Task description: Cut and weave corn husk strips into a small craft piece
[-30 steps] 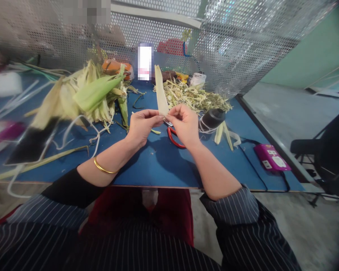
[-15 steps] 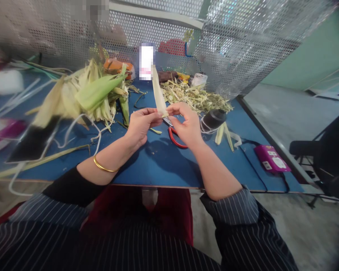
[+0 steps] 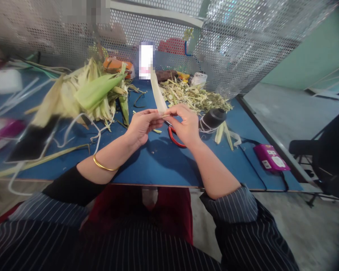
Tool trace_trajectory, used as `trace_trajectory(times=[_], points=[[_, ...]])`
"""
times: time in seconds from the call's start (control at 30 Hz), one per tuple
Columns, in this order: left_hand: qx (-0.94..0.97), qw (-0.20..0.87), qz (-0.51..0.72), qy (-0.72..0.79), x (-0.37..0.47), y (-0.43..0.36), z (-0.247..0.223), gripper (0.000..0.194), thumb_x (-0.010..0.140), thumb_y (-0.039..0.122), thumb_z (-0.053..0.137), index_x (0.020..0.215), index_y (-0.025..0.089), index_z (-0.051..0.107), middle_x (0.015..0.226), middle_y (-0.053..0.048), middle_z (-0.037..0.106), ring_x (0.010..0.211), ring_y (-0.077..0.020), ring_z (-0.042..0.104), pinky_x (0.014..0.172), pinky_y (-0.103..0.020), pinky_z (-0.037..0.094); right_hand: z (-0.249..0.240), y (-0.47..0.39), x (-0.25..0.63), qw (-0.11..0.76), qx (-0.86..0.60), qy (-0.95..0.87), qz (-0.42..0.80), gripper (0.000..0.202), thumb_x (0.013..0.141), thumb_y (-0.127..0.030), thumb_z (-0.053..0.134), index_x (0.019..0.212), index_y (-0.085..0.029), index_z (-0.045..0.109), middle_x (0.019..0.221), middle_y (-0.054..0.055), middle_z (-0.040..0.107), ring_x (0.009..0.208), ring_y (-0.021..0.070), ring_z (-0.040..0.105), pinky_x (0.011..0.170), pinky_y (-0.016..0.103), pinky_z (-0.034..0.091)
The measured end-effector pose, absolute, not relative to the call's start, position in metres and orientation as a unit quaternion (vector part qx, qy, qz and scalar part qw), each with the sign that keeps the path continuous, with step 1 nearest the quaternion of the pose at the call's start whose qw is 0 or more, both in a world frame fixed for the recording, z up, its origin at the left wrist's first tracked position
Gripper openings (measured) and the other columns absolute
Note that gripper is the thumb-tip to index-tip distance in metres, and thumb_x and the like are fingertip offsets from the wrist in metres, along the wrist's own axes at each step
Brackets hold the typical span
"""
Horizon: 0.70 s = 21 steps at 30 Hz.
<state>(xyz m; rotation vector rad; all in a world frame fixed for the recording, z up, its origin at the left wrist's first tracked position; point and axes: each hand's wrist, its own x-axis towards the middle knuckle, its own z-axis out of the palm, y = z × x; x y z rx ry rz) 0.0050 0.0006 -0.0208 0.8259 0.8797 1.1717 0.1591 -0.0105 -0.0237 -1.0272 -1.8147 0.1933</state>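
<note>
A pale strip of corn husk (image 3: 157, 92) stands up from between my two hands, its lower end pinched at the fingertips. My left hand (image 3: 143, 126) is closed on that end from the left. From the right, my right hand (image 3: 183, 122) pinches the same end with thumb and forefinger. Beneath my right hand lie red-handled scissors (image 3: 173, 137), partly hidden by it. A black spool of thread (image 3: 213, 119) is just right of that hand. Left of my hands is a heap of corn husks (image 3: 96, 92), green and cream.
Shredded husk (image 3: 194, 96) lies piled at the back of the blue table (image 3: 158, 165). A lit phone screen (image 3: 146, 60) stands before the perforated metal panel (image 3: 169, 22). At right is a purple packet (image 3: 271, 158); at left, a dark flat device (image 3: 32, 141) and white cable.
The lower end of the husk strip is folded or pinched in more tightly, and my right fingers have closed nearer to my left ones. The strip leans slightly more to the left.
</note>
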Motion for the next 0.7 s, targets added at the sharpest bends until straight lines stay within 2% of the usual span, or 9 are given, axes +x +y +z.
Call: trace_trajectory(times=[0.23,0.43,0.7], points=[[0.384,0.667,0.513,0.380,0.0052,-0.0002,-0.0223,0.018,0.061,0.021,0.078,0.072,0.014,0.065,0.066,-0.003,0.068,0.061,-0.0113,0.065,0.067,-0.024,0.054,-0.0229,-0.0116,0.1591,0.511,-0.424,-0.744,0.072,0.010,0.086,-0.023,0.058,0.077,-0.022,0.062,0.082,0.000,0.063,0.080,0.0153,0.059,0.079,0.033,0.047],[0.446,0.605,0.544,0.372,0.0067,-0.0029,-0.0215,0.026,0.057,0.031,0.084,0.070,0.015,0.069,0.068,-0.002,0.068,0.065,-0.0117,0.064,0.073,-0.026,0.054,-0.0198,-0.0131,0.1568,0.519,-0.451,-0.717,0.112,0.008,0.082,-0.022,0.060,0.074,-0.020,0.060,0.077,-0.001,0.064,0.074,0.0138,0.058,0.076,0.031,0.047],[0.489,0.570,0.548,0.368,0.0084,-0.0054,-0.0223,0.024,0.063,0.035,0.080,0.073,0.014,0.072,0.072,-0.005,0.071,0.066,-0.0120,0.064,0.072,-0.026,0.053,-0.0201,-0.0116,0.1557,0.545,-0.461,-0.684,0.149,0.007,0.078,-0.017,0.062,0.075,-0.020,0.056,0.073,-0.003,0.062,0.067,0.0115,0.056,0.070,0.029,0.047]])
